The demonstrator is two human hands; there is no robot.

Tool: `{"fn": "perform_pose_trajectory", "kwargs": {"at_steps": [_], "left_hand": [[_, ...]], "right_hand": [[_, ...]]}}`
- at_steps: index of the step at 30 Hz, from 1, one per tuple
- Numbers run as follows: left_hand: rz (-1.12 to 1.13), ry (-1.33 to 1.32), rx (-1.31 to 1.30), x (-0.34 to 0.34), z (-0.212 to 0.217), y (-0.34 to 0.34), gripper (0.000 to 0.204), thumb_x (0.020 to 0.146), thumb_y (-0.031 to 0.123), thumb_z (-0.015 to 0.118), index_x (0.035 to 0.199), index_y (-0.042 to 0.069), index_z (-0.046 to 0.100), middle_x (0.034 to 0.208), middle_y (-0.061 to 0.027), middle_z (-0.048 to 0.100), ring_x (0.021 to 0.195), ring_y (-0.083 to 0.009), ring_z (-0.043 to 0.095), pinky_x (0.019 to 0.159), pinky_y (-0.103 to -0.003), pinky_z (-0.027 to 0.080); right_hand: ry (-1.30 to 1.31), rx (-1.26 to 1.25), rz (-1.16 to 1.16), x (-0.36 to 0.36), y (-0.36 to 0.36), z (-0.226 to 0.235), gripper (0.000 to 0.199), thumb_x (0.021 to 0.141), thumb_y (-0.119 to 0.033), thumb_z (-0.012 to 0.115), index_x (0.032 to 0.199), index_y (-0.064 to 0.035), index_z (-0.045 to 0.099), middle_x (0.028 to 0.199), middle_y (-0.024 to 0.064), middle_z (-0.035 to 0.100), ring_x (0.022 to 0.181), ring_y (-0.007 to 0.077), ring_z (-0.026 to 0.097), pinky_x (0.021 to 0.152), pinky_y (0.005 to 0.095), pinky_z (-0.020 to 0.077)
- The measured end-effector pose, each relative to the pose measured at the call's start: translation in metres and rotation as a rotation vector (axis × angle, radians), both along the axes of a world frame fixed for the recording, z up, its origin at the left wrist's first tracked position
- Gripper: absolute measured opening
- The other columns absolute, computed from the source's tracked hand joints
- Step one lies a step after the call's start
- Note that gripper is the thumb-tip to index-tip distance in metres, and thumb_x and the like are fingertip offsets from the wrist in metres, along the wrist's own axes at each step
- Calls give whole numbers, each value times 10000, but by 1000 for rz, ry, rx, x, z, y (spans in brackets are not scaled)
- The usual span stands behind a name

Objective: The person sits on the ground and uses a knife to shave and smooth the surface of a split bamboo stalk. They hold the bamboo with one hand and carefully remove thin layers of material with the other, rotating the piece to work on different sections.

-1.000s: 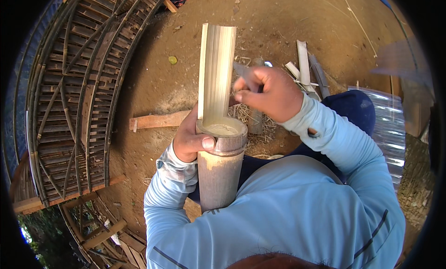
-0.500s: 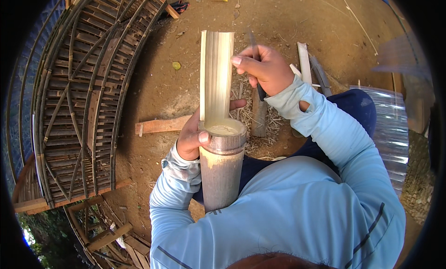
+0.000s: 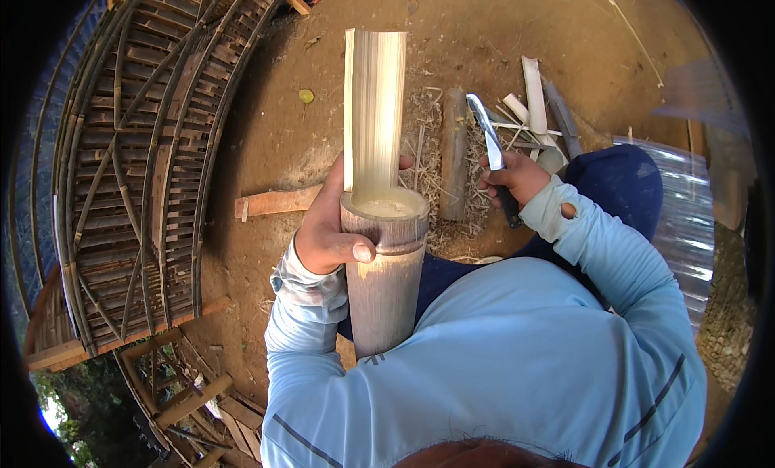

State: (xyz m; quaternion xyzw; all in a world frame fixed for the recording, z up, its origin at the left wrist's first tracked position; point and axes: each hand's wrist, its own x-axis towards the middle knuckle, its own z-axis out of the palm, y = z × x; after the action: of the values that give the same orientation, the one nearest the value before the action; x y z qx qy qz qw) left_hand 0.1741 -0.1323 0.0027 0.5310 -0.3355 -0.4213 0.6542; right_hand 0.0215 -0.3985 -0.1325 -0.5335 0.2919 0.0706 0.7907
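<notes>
My left hand point(image 3: 327, 230) is wrapped round a bamboo section point(image 3: 386, 290) near its upper rim, thumb across the front and fingers passing behind. The section leans against my body. From the far side of its rim rises a tall curved strip of the bamboo wall, its pale inner face point(image 3: 375, 104) turned toward me. A pale closed surface shows inside the round mouth. My right hand point(image 3: 517, 180) grips the dark handle of a knife point(image 3: 487, 133), held to the right of the bamboo and apart from it. The shiny blade points away from me.
A round stick point(image 3: 454, 157) lies among shavings on the dirt ground beyond my lap. Split bamboo pieces point(image 3: 533, 100) lie at the right, near a clear corrugated sheet point(image 3: 674, 218). A flat wooden piece point(image 3: 278, 203) lies left of my left hand. A large slatted bamboo structure point(image 3: 153, 169) fills the left.
My right hand has moved away from the tall strip, down and to the right, with the knife. The blade now shows clearly. My left hand still grips the bamboo section, slightly shifted.
</notes>
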Motion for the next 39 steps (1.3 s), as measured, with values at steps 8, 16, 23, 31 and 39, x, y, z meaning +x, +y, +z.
{"fn": "perform_pose_trajectory", "kwargs": {"at_steps": [8, 16, 23, 31, 39], "left_hand": [[61, 105, 90, -6, 2, 5, 1237, 536, 342, 974, 1498, -35, 296, 1290, -222, 566, 1169, -311, 607, 984, -414, 505], [19, 198, 45, 1, -9, 7, 1156, 549, 339, 965, 1435, -72, 346, 1197, -236, 617, 1057, -347, 665, 934, -440, 543], [-43, 294, 15, 2, -15, 10, 1129, 590, 375, 920, 1436, -81, 329, 1194, -361, 588, 988, -476, 683, 813, -518, 600], [-100, 436, -45, -15, -1, -4, 1142, 602, 393, 862, 1487, -41, 285, 1189, -411, 557, 962, -535, 662, 795, -533, 603], [-54, 415, -42, -19, -1, -2, 1139, 602, 384, 857, 1500, -13, 280, 1207, -397, 551, 962, -521, 664, 794, -515, 607]], "right_hand": [[-36, -146, 124, 4, 25, 24, 245, 1008, -180, 577, 1182, -27, 498, 754, 75, 601, 583, 176, 605, 502, 335, 520], [-143, -7, -95, 9, 12, 41, 208, 1061, -226, 480, 1158, -44, 504, 777, 94, 625, 572, 182, 614, 499, 326, 515], [-329, -139, -16, 8, 1, 55, 309, 1071, -270, 470, 1303, -77, 538, 883, 106, 681, 615, 141, 620, 531, 287, 513], [-356, -106, -63, 7, 5, 75, 490, 1085, -352, 439, 1534, -158, 430, 848, -12, 548, 689, 75, 505, 622, 230, 467], [-591, -593, 43, 4, 20, 95, 473, 1081, -322, 464, 1505, -113, 436, 898, 24, 521, 787, 162, 532, 779, 315, 487]]}}
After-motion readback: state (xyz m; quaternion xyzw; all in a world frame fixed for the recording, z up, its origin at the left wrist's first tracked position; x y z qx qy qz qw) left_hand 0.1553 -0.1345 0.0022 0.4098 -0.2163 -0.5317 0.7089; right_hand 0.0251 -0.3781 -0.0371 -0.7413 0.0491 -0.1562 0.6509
